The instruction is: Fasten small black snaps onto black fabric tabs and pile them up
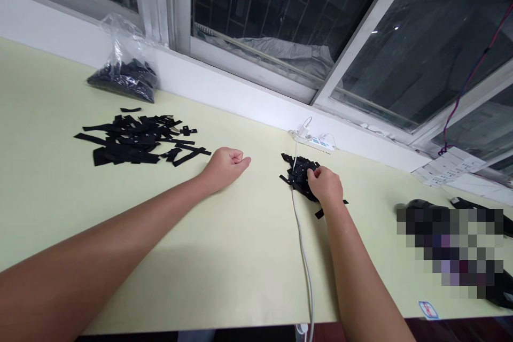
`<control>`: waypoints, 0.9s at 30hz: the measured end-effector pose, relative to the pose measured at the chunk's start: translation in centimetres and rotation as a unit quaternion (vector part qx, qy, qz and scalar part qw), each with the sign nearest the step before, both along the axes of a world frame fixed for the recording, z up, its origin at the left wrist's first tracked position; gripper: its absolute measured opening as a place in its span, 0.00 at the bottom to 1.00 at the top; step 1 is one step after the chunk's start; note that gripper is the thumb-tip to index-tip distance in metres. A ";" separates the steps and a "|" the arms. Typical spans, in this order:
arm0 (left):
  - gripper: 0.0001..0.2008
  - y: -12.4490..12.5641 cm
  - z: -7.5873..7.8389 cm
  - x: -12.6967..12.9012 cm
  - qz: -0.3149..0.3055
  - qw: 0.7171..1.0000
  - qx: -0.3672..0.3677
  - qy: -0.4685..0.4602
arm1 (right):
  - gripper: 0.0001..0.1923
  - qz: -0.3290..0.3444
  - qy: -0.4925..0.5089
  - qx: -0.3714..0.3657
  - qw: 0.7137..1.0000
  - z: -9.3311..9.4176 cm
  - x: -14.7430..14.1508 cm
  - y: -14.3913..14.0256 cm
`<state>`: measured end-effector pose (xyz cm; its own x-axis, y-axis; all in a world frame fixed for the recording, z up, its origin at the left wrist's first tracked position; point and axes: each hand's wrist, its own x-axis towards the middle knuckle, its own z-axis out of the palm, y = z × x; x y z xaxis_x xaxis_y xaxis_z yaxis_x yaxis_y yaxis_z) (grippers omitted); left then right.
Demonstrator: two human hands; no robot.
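Observation:
My left hand (226, 169) rests on the pale yellow table as a loose fist, thumb pointing right, and nothing shows in it. Just to its left lies a wide loose pile of black fabric strips (134, 141), some with small light spots. My right hand (325, 184) is over a smaller pile of black strips (298, 173), thumb and fingers pinched together at its right side. A strip appears to be between those fingertips, though the hand partly covers it. A white cable (300, 235) runs across this smaller pile.
A clear plastic bag (124, 72) of black pieces stands at the back left. A white power strip (315, 141) lies by the wall under the windows. To the right are dark items (428, 206), partly pixelated, and a small label (428, 310) on the table's front edge.

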<state>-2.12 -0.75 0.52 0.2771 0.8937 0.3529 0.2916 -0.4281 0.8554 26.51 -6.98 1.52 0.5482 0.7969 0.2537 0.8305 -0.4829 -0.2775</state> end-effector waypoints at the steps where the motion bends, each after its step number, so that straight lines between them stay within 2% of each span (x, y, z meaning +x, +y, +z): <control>1: 0.24 0.0 0.0 0.0 -0.002 1.000 0.001 0.004 | 0.15 -0.004 0.004 -0.006 1.000 0.1 0.0 -0.1; 6: 0.23 0.0 0.2 -0.1 -0.004 1.000 -0.005 0.012 | 0.19 0.005 0.018 0.010 1.000 1.0 0.7 -0.5; 11: 0.23 0.2 0.2 -0.3 0.003 1.000 -0.003 -0.003 | 0.22 -0.047 0.068 0.128 0.988 2.2 2.2 -0.9; 13: 0.23 0.3 0.1 -0.3 0.002 1.000 0.001 -0.005 | 0.21 -0.045 0.086 0.158 0.983 2.3 2.3 -0.8; 15: 0.23 0.2 0.1 -0.3 -0.001 1.000 0.002 -0.002 | 0.21 -0.007 0.082 0.139 0.987 1.9 2.0 -0.6; 19: 0.23 0.2 0.1 -0.3 -0.006 1.000 -0.008 0.002 | 0.19 0.070 0.040 0.034 0.996 0.6 1.1 -0.1; 22: 0.23 0.2 0.1 -0.3 -0.006 1.000 -0.016 0.004 | 0.16 0.078 0.021 -0.010 0.997 0.1 1.0 0.0; 27: 0.22 0.2 0.0 -0.3 -0.009 1.000 -0.019 0.010 | 0.14 0.078 0.014 -0.046 0.996 0.4 1.1 -0.5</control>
<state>-2.42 -0.52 0.57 0.2990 0.9014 0.3131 0.3013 -0.4005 0.8653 27.64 -7.44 1.87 0.4208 0.8924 0.1629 0.8905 -0.3722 -0.2616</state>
